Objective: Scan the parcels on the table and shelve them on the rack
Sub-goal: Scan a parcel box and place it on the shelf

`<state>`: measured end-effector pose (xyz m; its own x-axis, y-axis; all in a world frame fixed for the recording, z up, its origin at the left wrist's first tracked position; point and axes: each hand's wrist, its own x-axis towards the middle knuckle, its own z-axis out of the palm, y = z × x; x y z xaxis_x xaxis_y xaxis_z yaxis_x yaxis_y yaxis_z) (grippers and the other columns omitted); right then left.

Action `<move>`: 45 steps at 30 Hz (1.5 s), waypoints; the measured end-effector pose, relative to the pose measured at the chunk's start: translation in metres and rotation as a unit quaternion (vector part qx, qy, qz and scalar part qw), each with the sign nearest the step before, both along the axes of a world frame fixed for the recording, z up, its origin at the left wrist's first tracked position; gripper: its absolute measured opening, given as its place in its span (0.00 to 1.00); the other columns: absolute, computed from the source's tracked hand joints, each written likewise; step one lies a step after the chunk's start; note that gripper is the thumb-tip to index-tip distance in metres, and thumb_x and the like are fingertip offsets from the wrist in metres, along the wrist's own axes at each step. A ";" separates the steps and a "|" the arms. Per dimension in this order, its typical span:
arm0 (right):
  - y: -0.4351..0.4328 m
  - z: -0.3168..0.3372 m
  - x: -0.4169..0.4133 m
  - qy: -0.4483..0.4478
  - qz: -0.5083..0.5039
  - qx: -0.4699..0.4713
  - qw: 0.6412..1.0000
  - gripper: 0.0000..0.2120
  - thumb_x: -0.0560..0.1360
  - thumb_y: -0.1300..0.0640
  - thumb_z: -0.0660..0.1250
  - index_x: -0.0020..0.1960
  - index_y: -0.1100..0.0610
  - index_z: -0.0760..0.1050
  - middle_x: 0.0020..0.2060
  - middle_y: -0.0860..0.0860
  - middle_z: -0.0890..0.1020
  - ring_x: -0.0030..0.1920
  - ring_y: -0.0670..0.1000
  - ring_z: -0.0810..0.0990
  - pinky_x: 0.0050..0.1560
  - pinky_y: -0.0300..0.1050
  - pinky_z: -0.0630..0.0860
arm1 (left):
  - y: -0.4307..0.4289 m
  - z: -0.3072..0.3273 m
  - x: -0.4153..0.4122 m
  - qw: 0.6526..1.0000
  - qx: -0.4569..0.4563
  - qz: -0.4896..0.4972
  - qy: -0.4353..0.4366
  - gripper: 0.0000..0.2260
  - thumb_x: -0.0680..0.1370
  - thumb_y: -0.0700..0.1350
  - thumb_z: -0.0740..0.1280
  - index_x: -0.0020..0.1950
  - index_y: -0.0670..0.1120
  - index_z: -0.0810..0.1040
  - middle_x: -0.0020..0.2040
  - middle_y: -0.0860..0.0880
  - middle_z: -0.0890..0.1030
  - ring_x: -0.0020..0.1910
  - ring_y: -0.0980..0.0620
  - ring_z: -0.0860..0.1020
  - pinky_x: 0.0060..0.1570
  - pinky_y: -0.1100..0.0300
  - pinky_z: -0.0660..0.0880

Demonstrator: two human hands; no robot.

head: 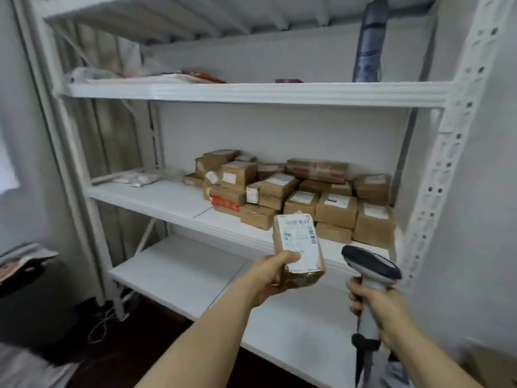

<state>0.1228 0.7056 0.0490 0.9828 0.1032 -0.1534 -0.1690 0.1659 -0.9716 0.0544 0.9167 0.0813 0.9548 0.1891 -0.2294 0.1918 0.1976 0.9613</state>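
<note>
A thumb [289, 256] pressed flat on a white shipping label, fingers curled beneath: the left hand [265, 273] grips a small brown parcel [296, 245], label upward, in front of the rack [251, 93] at the level of its middle shelf [156, 197]. To the parcel's right and apart from it, the right hand [377, 306] wraps its fingers fully round the pale grey handle of a barcode scanner [370, 266], whose dark head faces the rack rather than plainly at the label. Shelving appears well advanced: a crowd of cardboard boxes [307, 191] is stacked on the right half of the rack's middle shelf. The held parcel has yet to join them; whether it has been scanned cannot be told, and the table is out of view, so what remains cannot be counted. The parcel is a soft-cornered block bound in glossy, slightly crumpled brown tape, with printed barcodes on matte paper. The scanner is smooth moulded plastic, pistol-shaped. The rack is white painted metal with perforated uprights and smooth white boards. On its upper shelf lie flat packets [167, 77] at the left, while a dark rolled bundle [369, 43] stands at the right end.
</note>
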 end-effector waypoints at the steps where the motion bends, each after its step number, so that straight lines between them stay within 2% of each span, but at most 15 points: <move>1: 0.031 0.002 0.003 -0.003 0.021 -0.005 1.000 0.05 0.69 0.70 0.73 0.40 0.65 0.78 0.25 0.56 0.78 0.23 0.50 0.74 0.22 0.39 0.74 | 0.027 0.000 -0.008 0.999 0.010 0.034 0.004 0.21 0.74 0.46 0.70 0.63 0.37 0.75 0.37 0.40 0.83 0.41 0.52 0.83 0.53 0.51 0.78; 4: 0.111 0.008 0.009 -0.007 0.079 -0.005 0.997 0.05 0.68 0.68 0.74 0.41 0.65 0.79 0.26 0.56 0.79 0.23 0.50 0.75 0.23 0.40 0.75 | 0.098 -0.004 -0.023 0.994 0.006 0.108 0.015 0.19 0.73 0.48 0.70 0.63 0.45 0.75 0.53 0.44 0.83 0.52 0.47 0.81 0.53 0.48 0.78; 8: 0.206 0.005 0.024 -0.006 0.137 0.005 0.990 0.06 0.68 0.68 0.75 0.41 0.66 0.79 0.26 0.56 0.80 0.22 0.49 0.75 0.24 0.40 0.74 | 0.180 -0.011 -0.029 0.982 -0.026 0.184 0.008 0.14 0.74 0.44 0.68 0.59 0.44 0.76 0.50 0.44 0.82 0.45 0.49 0.82 0.45 0.53 0.81; 11: 0.275 0.001 0.043 0.000 0.169 0.008 0.986 0.06 0.68 0.67 0.75 0.41 0.65 0.79 0.26 0.56 0.80 0.24 0.50 0.76 0.25 0.40 0.75 | 0.241 -0.014 -0.020 0.972 -0.021 0.233 0.017 0.17 0.74 0.44 0.67 0.63 0.43 0.73 0.56 0.41 0.81 0.51 0.46 0.81 0.42 0.54 0.80; 15: 0.369 0.005 0.087 0.005 0.226 0.026 0.974 0.05 0.69 0.67 0.75 0.41 0.64 0.78 0.27 0.57 0.80 0.25 0.51 0.76 0.26 0.40 0.75 | 0.322 -0.005 0.015 0.967 -0.003 0.254 0.024 0.11 0.75 0.44 0.65 0.57 0.47 0.76 0.47 0.45 0.83 0.44 0.49 0.82 0.44 0.54 0.80; 17: 0.416 0.011 0.113 0.014 0.244 0.031 0.969 0.05 0.69 0.67 0.74 0.42 0.64 0.78 0.28 0.58 0.80 0.24 0.50 0.76 0.25 0.39 0.75 | 0.362 0.003 0.041 0.965 0.021 0.259 0.035 0.10 0.74 0.45 0.67 0.55 0.47 0.77 0.48 0.45 0.83 0.46 0.48 0.81 0.46 0.53 0.80; 19: 0.459 0.016 0.137 0.022 0.250 0.038 0.967 0.05 0.70 0.67 0.74 0.42 0.64 0.78 0.28 0.57 0.80 0.23 0.49 0.75 0.25 0.39 0.75 | 0.401 0.009 0.065 0.960 0.038 0.275 0.041 0.12 0.74 0.48 0.69 0.55 0.46 0.77 0.50 0.43 0.83 0.48 0.46 0.81 0.46 0.52 0.81; 24: 0.544 0.021 0.182 0.026 0.262 0.022 0.965 0.05 0.69 0.66 0.75 0.41 0.63 0.79 0.28 0.57 0.81 0.23 0.50 0.75 0.27 0.41 0.75 | 0.489 0.009 0.107 0.942 0.017 0.332 0.053 0.14 0.73 0.51 0.71 0.53 0.44 0.78 0.44 0.42 0.84 0.44 0.44 0.83 0.43 0.52 0.82; 28: 0.597 0.020 0.209 0.028 0.269 0.009 0.963 0.05 0.69 0.67 0.74 0.41 0.64 0.78 0.27 0.58 0.80 0.22 0.50 0.74 0.26 0.40 0.75 | 0.549 0.003 0.140 0.935 0.000 0.352 0.049 0.19 0.72 0.52 0.71 0.57 0.43 0.75 0.49 0.41 0.83 0.49 0.43 0.83 0.43 0.53 0.81; 32: 0.640 0.013 0.235 0.033 0.241 -0.022 0.970 0.05 0.70 0.65 0.75 0.42 0.63 0.79 0.27 0.56 0.81 0.22 0.49 0.75 0.25 0.40 0.75 | 0.601 -0.001 0.178 0.937 0.011 0.344 0.056 0.18 0.73 0.53 0.70 0.56 0.43 0.76 0.46 0.41 0.83 0.47 0.44 0.82 0.36 0.56 0.80; 36: 0.678 0.008 0.257 0.041 0.193 -0.049 0.979 0.05 0.70 0.63 0.75 0.42 0.64 0.81 0.28 0.56 0.81 0.26 0.52 0.76 0.32 0.48 0.77 | 0.650 -0.011 0.224 0.957 0.032 0.276 0.088 0.15 0.74 0.55 0.69 0.49 0.43 0.77 0.39 0.43 0.83 0.40 0.45 0.80 0.42 0.55 0.79; 40: 0.711 0.015 0.266 0.048 0.123 -0.070 0.989 0.06 0.69 0.63 0.76 0.39 0.65 0.80 0.26 0.57 0.80 0.24 0.51 0.75 0.31 0.47 0.77 | 0.680 -0.016 0.270 0.976 0.045 0.178 0.115 0.14 0.75 0.53 0.69 0.52 0.43 0.79 0.40 0.44 0.83 0.38 0.46 0.81 0.46 0.52 0.80; 41: 0.718 0.017 0.266 0.054 0.107 -0.071 0.990 0.06 0.70 0.64 0.75 0.40 0.66 0.80 0.26 0.57 0.80 0.23 0.51 0.75 0.29 0.46 0.77 | 0.684 -0.018 0.281 0.980 0.047 0.151 0.123 0.14 0.75 0.52 0.69 0.52 0.43 0.79 0.40 0.44 0.83 0.36 0.47 0.81 0.44 0.53 0.80; 44: 0.728 0.023 0.268 0.057 0.074 -0.073 0.993 0.04 0.71 0.65 0.73 0.42 0.67 0.80 0.27 0.57 0.80 0.23 0.49 0.74 0.24 0.41 0.74 | 0.692 -0.021 0.310 0.987 0.042 0.072 0.136 0.11 0.77 0.50 0.68 0.50 0.42 0.79 0.31 0.47 0.83 0.26 0.50 0.81 0.25 0.62 0.76; 45: 0.730 0.025 0.269 0.056 0.065 -0.075 0.993 0.03 0.71 0.66 0.73 0.42 0.66 0.80 0.28 0.57 0.80 0.24 0.49 0.74 0.24 0.40 0.74 | 0.692 -0.020 0.320 0.989 0.034 0.050 0.136 0.11 0.77 0.50 0.67 0.50 0.42 0.78 0.31 0.46 0.84 0.27 0.50 0.82 0.25 0.61 0.77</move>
<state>0.3918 1.4353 0.0736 0.9384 0.1958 -0.2849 -0.2885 -0.0101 -0.9574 0.3742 1.6089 0.0613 0.8352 0.3031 -0.4588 0.4278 0.1661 0.8885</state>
